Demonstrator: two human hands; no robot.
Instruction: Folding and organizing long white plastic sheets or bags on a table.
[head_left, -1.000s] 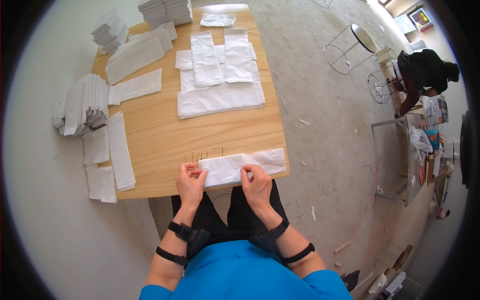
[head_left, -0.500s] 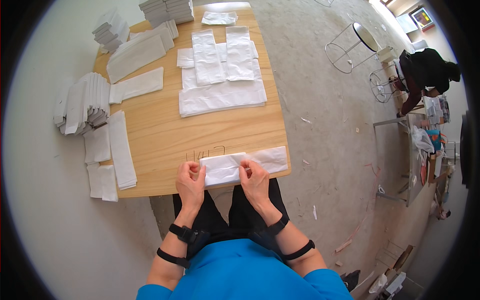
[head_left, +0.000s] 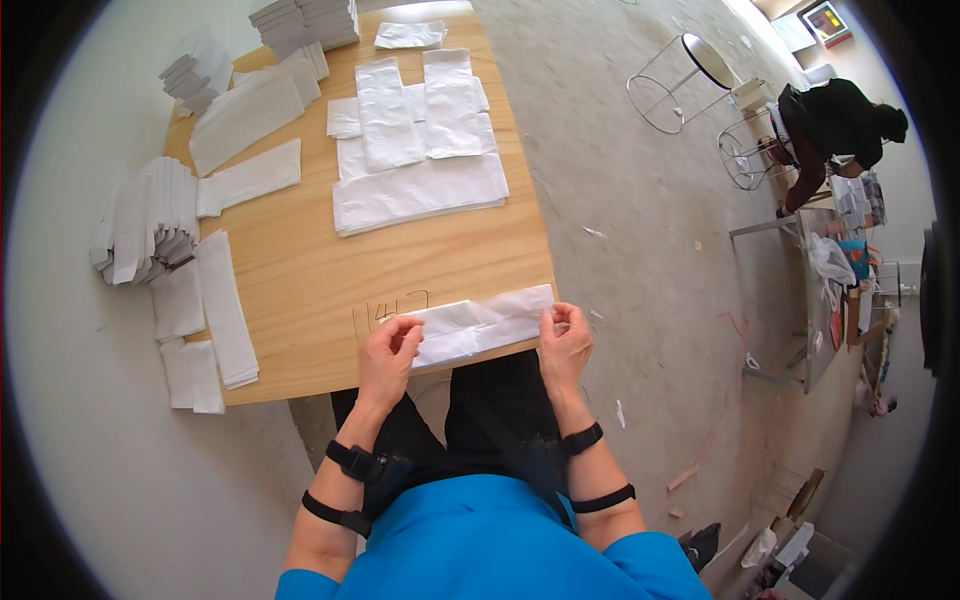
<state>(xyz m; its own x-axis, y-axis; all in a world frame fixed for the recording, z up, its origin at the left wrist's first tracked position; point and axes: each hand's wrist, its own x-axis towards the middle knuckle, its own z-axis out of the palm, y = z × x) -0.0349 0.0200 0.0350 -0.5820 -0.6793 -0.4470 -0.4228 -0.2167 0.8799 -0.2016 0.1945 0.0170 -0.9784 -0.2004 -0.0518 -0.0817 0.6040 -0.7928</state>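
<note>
A long folded white sheet [head_left: 480, 325], thin and creased like paper or film, lies along the table's near edge. My left hand [head_left: 387, 358] is at its left end, thumb and fingers curled closed on it. At the opposite end my right hand [head_left: 566, 345] pinches the corner between thumb and fingertips. The sheet's left half looks doubled over in a thicker layer. Beyond my hands lies a pile of white folded sheets [head_left: 420, 205], with two shorter folded pieces laid upright across it.
Stacks of white folded packets [head_left: 150, 220] line the wooden table's [head_left: 300, 270] left side, near the wall. More stacks [head_left: 305, 25] stand at the far end. On the right are a round stool [head_left: 707, 62], a cluttered metal table [head_left: 818, 300] and a bending person [head_left: 835, 125] in dark clothes.
My right hand has moved right, from the sheet's middle to its right end. My left hand stays at the left end. The whole view has shifted slightly.
</note>
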